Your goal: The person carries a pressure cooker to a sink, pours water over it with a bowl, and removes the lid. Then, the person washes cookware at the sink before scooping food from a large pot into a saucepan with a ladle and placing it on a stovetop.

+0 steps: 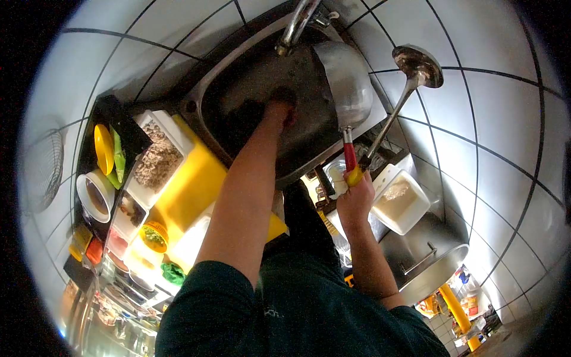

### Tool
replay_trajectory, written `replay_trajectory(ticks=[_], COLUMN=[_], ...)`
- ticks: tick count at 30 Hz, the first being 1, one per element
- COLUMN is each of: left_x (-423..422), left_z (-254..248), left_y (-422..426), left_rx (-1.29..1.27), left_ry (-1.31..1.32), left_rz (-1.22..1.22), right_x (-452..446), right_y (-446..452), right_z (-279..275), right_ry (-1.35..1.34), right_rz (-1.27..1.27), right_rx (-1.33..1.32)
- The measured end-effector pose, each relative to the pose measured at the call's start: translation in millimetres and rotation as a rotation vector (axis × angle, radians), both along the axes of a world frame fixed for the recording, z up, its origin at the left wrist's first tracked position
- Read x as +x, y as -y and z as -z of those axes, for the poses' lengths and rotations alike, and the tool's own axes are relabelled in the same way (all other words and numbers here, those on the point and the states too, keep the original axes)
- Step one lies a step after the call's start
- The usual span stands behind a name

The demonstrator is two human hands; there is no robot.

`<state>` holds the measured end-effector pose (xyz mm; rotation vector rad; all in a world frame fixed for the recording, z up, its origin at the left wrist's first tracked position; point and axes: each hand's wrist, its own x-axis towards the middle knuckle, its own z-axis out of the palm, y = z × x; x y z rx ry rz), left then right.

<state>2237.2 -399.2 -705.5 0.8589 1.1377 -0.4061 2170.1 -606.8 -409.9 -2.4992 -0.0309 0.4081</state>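
Note:
My left hand (pixel 284 110) reaches down into the dark metal sink (pixel 238 140), below the faucet (pixel 295 30). Its fingers are lost in shadow, so I cannot make out whether they hold anything. My right hand (pixel 357 199) is closed around handle ends at the sink's right side. From it a ladle (pixel 416 66) with a long metal shaft slants up towards the tiled wall. A red-handled, rounded metal vessel (pixel 348 83), like a pan, leans over the sink's right edge, its handle also running into my right hand.
On the left, a white tub of brownish crumbly food (pixel 157 157) stands beside a yellow surface (pixel 190 190). A white cup (pixel 96 196) and a yellow bowl of green bits (pixel 154 237) are nearby. At right are a white container (pixel 401 199) and a large metal pot (pixel 425 256).

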Motion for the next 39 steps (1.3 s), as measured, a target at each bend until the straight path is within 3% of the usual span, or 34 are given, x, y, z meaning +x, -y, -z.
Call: replay_trajectory(ticks=[3,5,7,9,12,16,18,21,24,26,28,30,33,36,39], left_x=[-7,-6,-11,-17,-4,-1,-3,-1,-6,-15,-24,-42,-43,-84,-113], left_z=[-39,-14,22,51,-18,-76,-94,-81,-128,-110,-99,-130,-216,-146,-110], left_y=[-9,-13,-14,-14,-3,-9,-18,-37,-49,-39,-26,5,28,41,51], left_rx=[-0.040,-0.160,-0.266,-0.356,-0.393,-0.321,-0.331,-0.194,0.145,0.489,0.647,0.589,0.373,0.963,1.217], left_ry=[0.115,0.124,0.154,0.200,0.107,0.136,0.178,0.168,0.272,0.165,0.178,0.230,-0.003,0.245,0.311], left_rz=[-0.141,-0.248,-0.354,-0.457,-0.685,-0.639,-0.651,-0.635,-0.277,0.093,0.288,0.281,0.187,0.718,0.866], right_x=[2,6,6,2,3,5,6,4,-1,-5,-7,-10,-18,-22,-31], right_y=[0,-10,-11,-5,-8,-11,-14,-6,0,0,-3,-8,-7,-13,-11], right_z=[1,-6,-5,2,-3,-14,-17,-5,5,9,7,0,1,-10,-10], right_ry=[-0.009,-0.202,-0.234,-0.153,-0.171,-0.126,-0.168,-0.421,-0.437,-0.408,-0.261,0.003,-0.043,-0.121,-0.083], right_rz=[0.008,0.351,0.422,0.294,0.286,0.157,0.211,0.661,0.692,0.652,0.419,-0.006,0.010,0.049,0.056], right_rx=[-0.004,0.246,0.297,0.203,0.216,0.142,0.124,0.669,0.752,0.740,0.562,0.209,0.144,0.115,0.113])
